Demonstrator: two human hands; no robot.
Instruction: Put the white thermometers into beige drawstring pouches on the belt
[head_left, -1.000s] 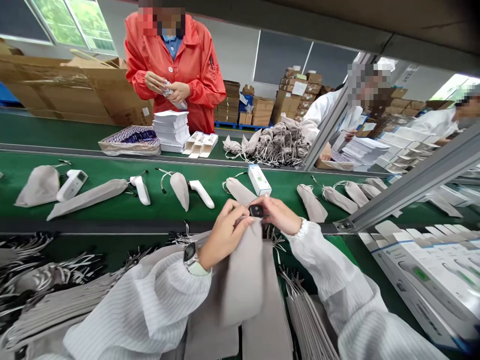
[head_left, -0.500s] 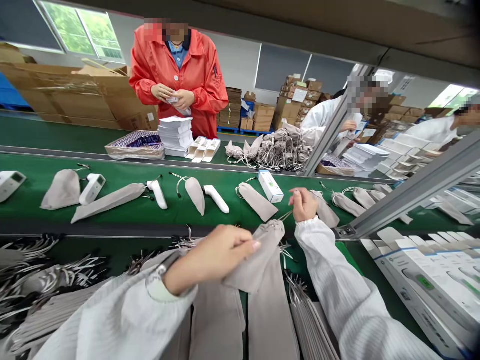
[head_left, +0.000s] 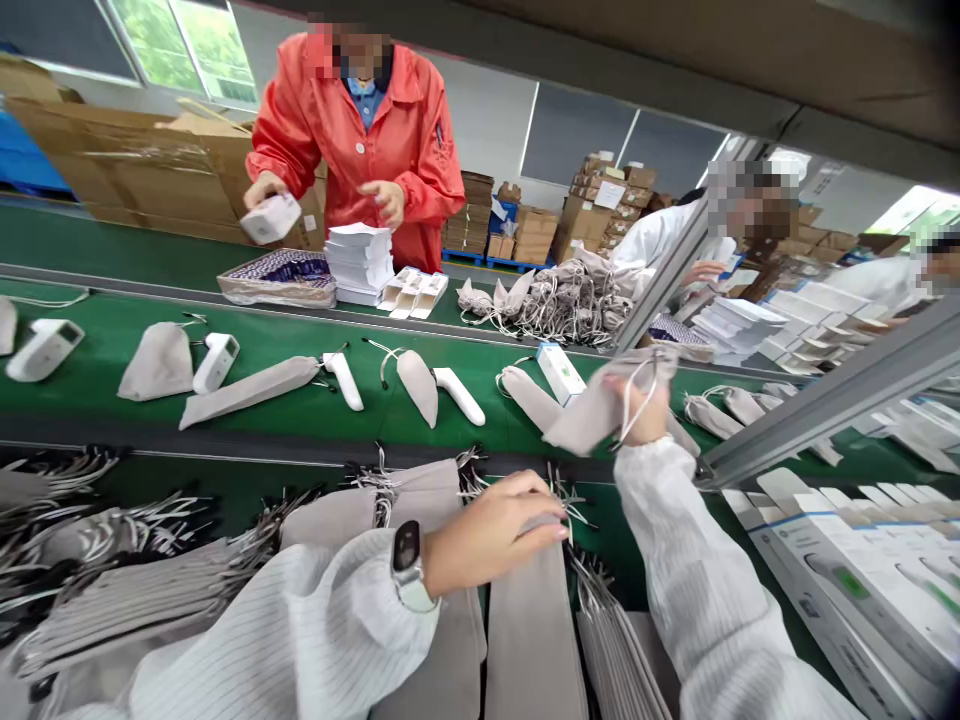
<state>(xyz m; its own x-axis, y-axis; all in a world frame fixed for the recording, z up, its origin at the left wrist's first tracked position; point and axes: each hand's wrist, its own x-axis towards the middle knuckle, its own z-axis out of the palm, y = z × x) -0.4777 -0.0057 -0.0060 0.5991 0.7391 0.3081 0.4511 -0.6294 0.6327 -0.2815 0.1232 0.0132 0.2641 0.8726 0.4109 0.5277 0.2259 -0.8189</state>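
Note:
My right hand (head_left: 643, 408) is closed on a grey drawstring pouch (head_left: 592, 405), its white cord hanging over the fingers, above the green belt. My left hand (head_left: 499, 530), with a watch on the wrist, reaches over the top end of a stack of grey pouches (head_left: 532, 630); its fingers are bent at the cords, and whether they grip one is unclear. Under the held pouch lie another pouch (head_left: 529, 395) and a small white box (head_left: 560, 372). Farther left on the belt are white thermometers (head_left: 459, 396) beside pouches (head_left: 418, 385).
Across the belt a person in a red jacket (head_left: 375, 130) handles a white box (head_left: 271, 218). A slanted metal post (head_left: 675, 262) rises right of my right hand. White cartons (head_left: 847, 570) stand at the right, and corded pouches (head_left: 135, 600) lie at the left.
My right hand has carried the pouch up and right over the belt. My left hand has let go of it and moved down to the stacked pouches. Items on the belt have shifted right.

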